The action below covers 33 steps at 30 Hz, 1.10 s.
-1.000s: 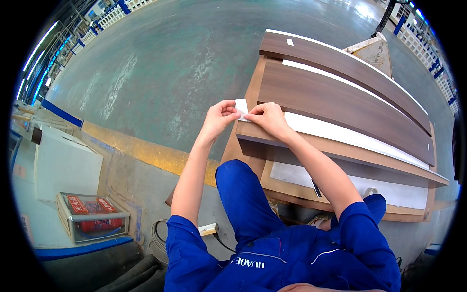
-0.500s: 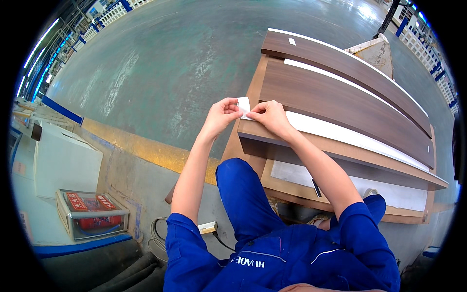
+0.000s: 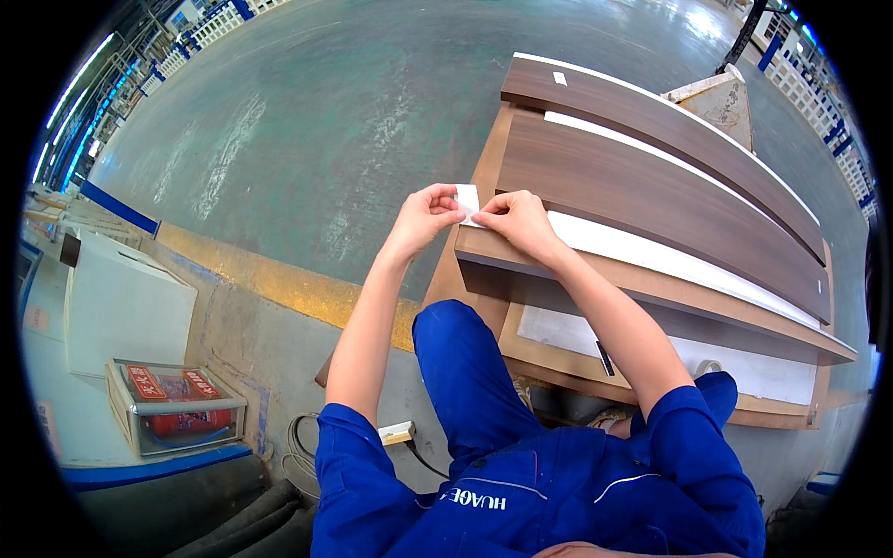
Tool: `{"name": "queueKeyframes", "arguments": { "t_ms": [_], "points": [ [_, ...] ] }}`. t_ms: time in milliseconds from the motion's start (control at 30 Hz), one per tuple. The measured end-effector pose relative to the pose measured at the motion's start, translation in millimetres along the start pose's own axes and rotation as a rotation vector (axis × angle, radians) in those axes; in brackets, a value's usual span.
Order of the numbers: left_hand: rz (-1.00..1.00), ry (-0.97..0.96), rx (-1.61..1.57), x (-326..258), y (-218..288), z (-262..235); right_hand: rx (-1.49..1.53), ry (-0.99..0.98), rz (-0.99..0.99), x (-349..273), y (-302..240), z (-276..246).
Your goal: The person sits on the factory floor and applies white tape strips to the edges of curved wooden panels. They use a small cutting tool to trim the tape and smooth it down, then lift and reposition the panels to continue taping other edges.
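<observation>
Between my two hands is a small white label [image 3: 468, 197], held just over the near left corner of the stacked panels. My left hand [image 3: 428, 219] pinches its left edge with thumb and fingers. The thumb and forefinger of my right hand [image 3: 518, 223] are closed on its lower right corner. Below my right hand lies a panel with a pale brown edge and a white strip [image 3: 651, 262]. Behind it are a dark brown wood-grain panel [image 3: 633, 177] and a farther brown panel [image 3: 642, 116], which has a small white sticker [image 3: 560, 79] near its left end.
A black pen [image 3: 605, 358] and a tape roll [image 3: 709, 366] lie on the lower white board [image 3: 753, 372]. A pallet jack [image 3: 716, 98] stands behind the stack. At left are a glass case with a red fire extinguisher [image 3: 191, 421], a white cabinet [image 3: 130, 307] and a power strip [image 3: 397, 433] with cable.
</observation>
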<state>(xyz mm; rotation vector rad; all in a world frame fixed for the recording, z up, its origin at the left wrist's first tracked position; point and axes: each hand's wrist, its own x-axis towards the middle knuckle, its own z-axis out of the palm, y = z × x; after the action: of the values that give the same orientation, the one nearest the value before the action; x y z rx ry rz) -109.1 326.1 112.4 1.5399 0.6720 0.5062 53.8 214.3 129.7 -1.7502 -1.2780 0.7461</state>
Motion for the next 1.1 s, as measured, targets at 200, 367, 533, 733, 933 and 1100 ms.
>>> {"name": "queueKeyframes", "arguments": {
  "t_ms": [200,367,533,733,933,1100],
  "points": [
    [-0.033,0.008,-0.06,-0.7,4.1,1.3,0.061,-0.01,0.003,-1.2,-0.6,-2.0],
    [-0.052,-0.08,-0.053,-2.7,8.3,-5.7,0.069,-0.014,0.004,-1.9,-1.8,-2.3],
    [-0.079,-0.087,-0.081,-2.2,10.9,-4.1,0.068,-0.023,-0.019,-2.7,-0.3,-1.4],
    [-0.095,-0.114,-0.019,2.9,9.6,-5.3,0.052,-0.031,-0.036,-4.1,-1.5,-1.5],
    [-0.093,-0.128,0.016,5.7,6.0,-7.0,0.024,-0.007,-0.056,-6.3,-1.5,-1.9],
    [-0.09,-0.13,0.039,5.5,6.2,-7.2,0.008,-0.002,-0.05,-6.0,-1.7,-0.7]
  ]
}}
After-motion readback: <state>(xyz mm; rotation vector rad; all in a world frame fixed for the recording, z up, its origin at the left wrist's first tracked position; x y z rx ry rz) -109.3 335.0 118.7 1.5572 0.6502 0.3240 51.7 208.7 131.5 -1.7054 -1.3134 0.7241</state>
